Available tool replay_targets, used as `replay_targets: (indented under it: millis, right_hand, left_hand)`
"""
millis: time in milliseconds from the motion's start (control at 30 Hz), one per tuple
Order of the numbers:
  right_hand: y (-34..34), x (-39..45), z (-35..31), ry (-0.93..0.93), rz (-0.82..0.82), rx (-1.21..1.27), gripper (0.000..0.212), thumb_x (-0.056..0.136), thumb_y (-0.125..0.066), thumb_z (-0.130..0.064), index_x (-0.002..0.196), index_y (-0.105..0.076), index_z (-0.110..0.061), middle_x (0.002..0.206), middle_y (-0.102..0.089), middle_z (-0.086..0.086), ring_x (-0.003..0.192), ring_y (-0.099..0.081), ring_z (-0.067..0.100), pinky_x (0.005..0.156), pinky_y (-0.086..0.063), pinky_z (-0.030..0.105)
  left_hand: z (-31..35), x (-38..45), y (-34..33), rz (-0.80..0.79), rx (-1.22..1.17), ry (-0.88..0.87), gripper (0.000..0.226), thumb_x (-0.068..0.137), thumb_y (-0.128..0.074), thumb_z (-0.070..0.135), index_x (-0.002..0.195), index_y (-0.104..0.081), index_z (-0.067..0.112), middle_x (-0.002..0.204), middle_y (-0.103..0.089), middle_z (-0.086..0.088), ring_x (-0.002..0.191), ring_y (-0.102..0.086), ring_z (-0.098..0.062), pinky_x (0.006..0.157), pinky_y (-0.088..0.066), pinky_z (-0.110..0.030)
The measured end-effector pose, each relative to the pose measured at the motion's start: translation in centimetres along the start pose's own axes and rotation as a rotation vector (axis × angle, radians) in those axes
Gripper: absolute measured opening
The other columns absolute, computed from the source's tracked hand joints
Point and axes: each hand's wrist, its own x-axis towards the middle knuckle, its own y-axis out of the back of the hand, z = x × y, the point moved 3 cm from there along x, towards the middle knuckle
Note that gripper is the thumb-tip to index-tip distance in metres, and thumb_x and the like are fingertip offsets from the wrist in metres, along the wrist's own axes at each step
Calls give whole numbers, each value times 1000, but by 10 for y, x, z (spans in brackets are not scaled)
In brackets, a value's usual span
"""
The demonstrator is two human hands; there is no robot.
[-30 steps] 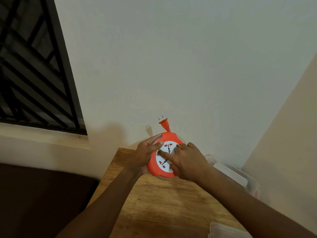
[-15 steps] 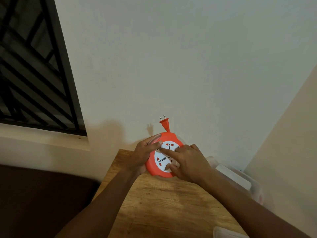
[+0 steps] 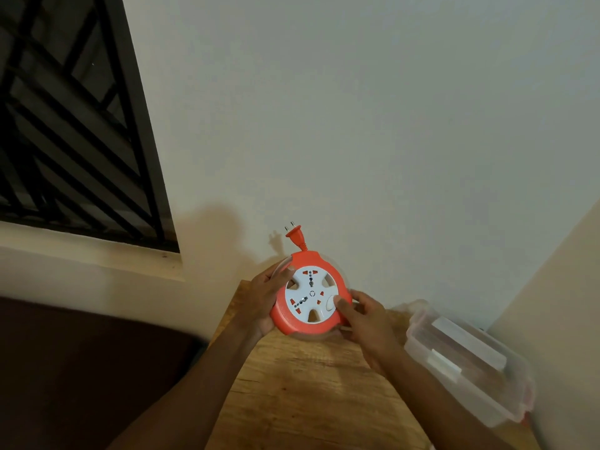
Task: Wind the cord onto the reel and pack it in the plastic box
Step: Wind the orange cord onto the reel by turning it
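Between the fingers [image 3: 285, 273] of both hands, above the wooden desk [image 3: 311, 384], the orange reel [image 3: 310, 295] is held tilted, its white socket face toward the camera. The left hand [image 3: 264, 295] curls round the reel's left rim; the right hand [image 3: 365, 316] grips the right rim, thumb on the white face. Winding looks done: only the plug [image 3: 294, 234] and a short stub of cord stick out just past the left fingertips. Packing is left; the plastic box [image 3: 467, 358] lies on the desk beyond the right hand, apparently closed. No brand or writing can be read.
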Motion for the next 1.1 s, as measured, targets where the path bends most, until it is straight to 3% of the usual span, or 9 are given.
replay_targets:
  millis: [133, 233, 400, 567, 667, 733, 833, 967, 1100]
  right_hand:
    - [-32, 8, 27, -120, 25, 140, 41, 79, -74, -38, 115, -62, -23, 96, -75, -4, 84, -73, 20, 65, -60, 37]
    - [-56, 15, 56, -234, 71, 229, 38, 84, -73, -24, 119, -61, -13, 105, -72, 9, 86, -73, 27, 71, -61, 45]
    - [-85, 32, 92, -319, 120, 231, 34, 85, -72, -10, 118, -63, -8, 103, -72, 10, 83, -73, 28, 69, -60, 50]
    - [-94, 53, 116, -333, 161, 107, 38, 82, -74, -5, 118, -63, -6, 102, -71, 10, 84, -72, 26, 69, -61, 43]
    - [-94, 63, 130, -346, 220, 39, 40, 79, -77, -5, 116, -64, -2, 102, -70, 12, 86, -69, 26, 70, -60, 39]
    - [-95, 66, 137, -369, 240, -6, 39, 78, -78, -7, 115, -64, -4, 103, -70, 12, 87, -69, 25, 73, -60, 41]
    - [-99, 66, 146, -375, 240, -62, 36, 78, -78, -7, 112, -66, -8, 102, -71, 8, 88, -68, 22, 77, -59, 41]
    - [-103, 59, 153, -308, 235, -118, 28, 77, -74, -1, 99, -71, -17, 86, -72, -6, 77, -68, 8, 67, -57, 28]
    - [-103, 58, 155, -286, 227, -169, 39, 75, -74, 1, 113, -69, -8, 94, -72, 1, 83, -68, 14, 79, -58, 36]
  left_hand:
    - [-9, 10, 36, 124, 235, 25, 27, 86, -73, 52, 99, -81, 29, 100, -82, -8, 90, -80, -32, 78, -66, -50]
    - [-20, 18, 64, 178, 422, 18, 17, 93, -67, 44, 83, -80, 39, 88, -82, 0, 79, -80, -26, 77, -66, -54]
    - [-45, 28, 106, 248, 508, 150, 18, 101, -61, 24, 112, -75, 21, 108, -76, -10, 83, -76, -19, 61, -61, -27]
    - [-72, 30, 138, 323, 586, 287, 15, 100, -61, 17, 110, -73, 16, 108, -76, -11, 96, -74, -29, 86, -63, -46]
    - [-79, 31, 146, 311, 590, 301, 10, 97, -69, 13, 92, -77, 16, 93, -78, -11, 82, -72, -28, 77, -62, -47]
    - [-83, 30, 149, 302, 636, 302, 11, 95, -72, 14, 100, -79, 7, 92, -78, -15, 79, -70, -29, 71, -58, -42]
    - [-91, 29, 155, 306, 757, 310, 19, 97, -68, 14, 109, -75, 0, 102, -76, -20, 94, -73, -38, 84, -62, -49]
    - [-97, 25, 161, 292, 871, 303, 15, 95, -71, 13, 104, -79, 5, 98, -79, -14, 91, -74, -32, 85, -61, -46]
    - [-95, 18, 157, 292, 938, 286, 7, 93, -73, 16, 92, -79, 17, 91, -79, -9, 84, -74, -25, 79, -62, -41]
